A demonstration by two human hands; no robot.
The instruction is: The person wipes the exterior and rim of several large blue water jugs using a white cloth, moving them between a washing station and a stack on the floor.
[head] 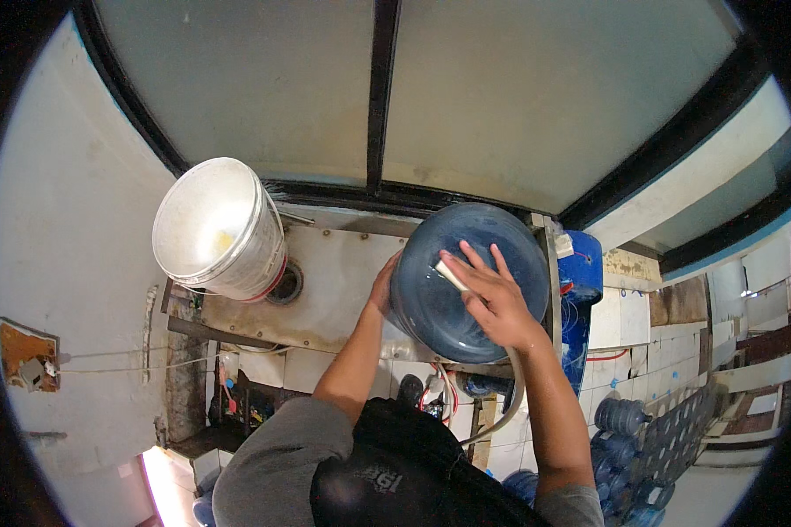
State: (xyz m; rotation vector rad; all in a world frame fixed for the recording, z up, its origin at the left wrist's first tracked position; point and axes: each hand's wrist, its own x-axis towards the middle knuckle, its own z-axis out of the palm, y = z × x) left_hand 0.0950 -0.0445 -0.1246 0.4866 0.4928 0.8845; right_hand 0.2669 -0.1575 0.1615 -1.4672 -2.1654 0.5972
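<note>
A large blue plastic water jug (pixel 425 309) stands bottom-up on the metal worktop (pixel 343 277), its round base facing me. My left hand (pixel 382 290) grips the jug's left side, and its fingers are partly hidden behind the wall. Over the base, my right hand (pixel 498 303) holds the pale end of a hose (pixel 449 274) with fingers spread along it. The hose passes beneath my right wrist and curves down towards the floor. Wet highlights show on the jug's base, but I cannot tell whether water is flowing.
A white plastic bucket (pixel 263 244) with something yellow inside stands at the worktop's left, beside a dark round opening (pixel 287 283). Frosted window panes (pixel 270 92) rise behind. To the right are a blue container (pixel 580 263) and, lower down, several water jugs (pixel 616 441).
</note>
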